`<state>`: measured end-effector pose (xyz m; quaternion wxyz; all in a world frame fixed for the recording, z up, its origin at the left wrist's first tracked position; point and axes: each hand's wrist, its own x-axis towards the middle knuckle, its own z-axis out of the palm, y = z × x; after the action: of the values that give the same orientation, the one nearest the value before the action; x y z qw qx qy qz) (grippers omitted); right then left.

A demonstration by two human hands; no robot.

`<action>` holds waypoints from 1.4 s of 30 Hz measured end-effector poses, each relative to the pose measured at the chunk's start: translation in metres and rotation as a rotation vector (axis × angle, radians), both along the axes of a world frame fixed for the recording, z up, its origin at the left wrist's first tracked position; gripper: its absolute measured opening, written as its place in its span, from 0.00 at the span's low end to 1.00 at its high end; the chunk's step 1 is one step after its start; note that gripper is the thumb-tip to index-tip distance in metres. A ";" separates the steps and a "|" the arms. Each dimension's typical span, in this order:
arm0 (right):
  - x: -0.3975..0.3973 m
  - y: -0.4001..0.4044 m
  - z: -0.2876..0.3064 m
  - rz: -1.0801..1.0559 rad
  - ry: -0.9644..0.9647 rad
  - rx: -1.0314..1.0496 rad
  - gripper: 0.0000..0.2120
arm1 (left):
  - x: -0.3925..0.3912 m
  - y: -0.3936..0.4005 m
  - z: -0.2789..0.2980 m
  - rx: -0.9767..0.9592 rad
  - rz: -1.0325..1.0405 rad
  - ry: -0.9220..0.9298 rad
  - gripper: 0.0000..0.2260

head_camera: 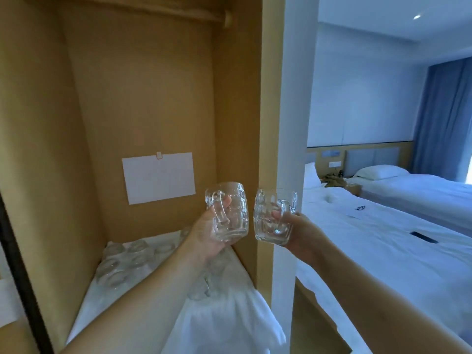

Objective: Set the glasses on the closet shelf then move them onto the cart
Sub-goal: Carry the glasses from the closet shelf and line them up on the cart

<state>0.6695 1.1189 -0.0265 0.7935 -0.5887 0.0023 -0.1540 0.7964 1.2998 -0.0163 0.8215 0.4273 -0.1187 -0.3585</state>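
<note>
My left hand (205, 232) grips a clear glass mug (229, 213) by its handle, raised above the closet shelf (84, 310). My right hand (302, 232) holds a second clear glass mug (273, 217), also by the handle, in front of the closet's right side panel. The two mugs are upright, side by side and slightly apart. Several more glasses (122, 261) stand on the white cloth covering the shelf, partly hidden behind my left forearm. No cart is in view.
The wooden closet has a hanging rail (143, 15) at the top and a white sheet of paper (159, 177) on its back wall. A white cloth (224, 320) hangs over the shelf's front edge. Two beds (383, 238) lie to the right, past a white wall edge (291, 149).
</note>
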 end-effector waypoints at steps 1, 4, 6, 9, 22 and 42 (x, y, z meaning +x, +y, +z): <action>-0.013 -0.008 0.000 -0.021 0.002 0.002 0.48 | -0.010 -0.011 0.000 -0.014 -0.017 -0.002 0.17; -0.051 -0.031 -0.003 -0.100 0.033 0.019 0.49 | -0.034 -0.046 -0.004 -0.013 -0.045 -0.033 0.11; -0.081 -0.049 -0.006 -0.150 0.041 0.016 0.42 | -0.056 -0.071 -0.005 -0.020 -0.091 -0.041 0.07; -0.124 -0.072 -0.010 -0.185 0.020 0.033 0.40 | -0.092 -0.103 -0.006 0.008 -0.162 -0.058 0.11; -0.280 -0.160 -0.031 -0.477 -0.105 0.172 0.50 | -0.212 -0.249 -0.024 0.152 -0.487 -0.216 0.40; -0.430 -0.327 -0.066 -1.090 0.021 0.163 0.50 | -0.326 -0.532 -0.041 0.097 -1.189 -0.286 0.42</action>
<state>0.2392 0.7915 -0.0922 0.6419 -0.4402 0.3266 -0.5363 0.4703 0.7683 -0.0575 0.4365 0.3687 -0.4293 -0.6995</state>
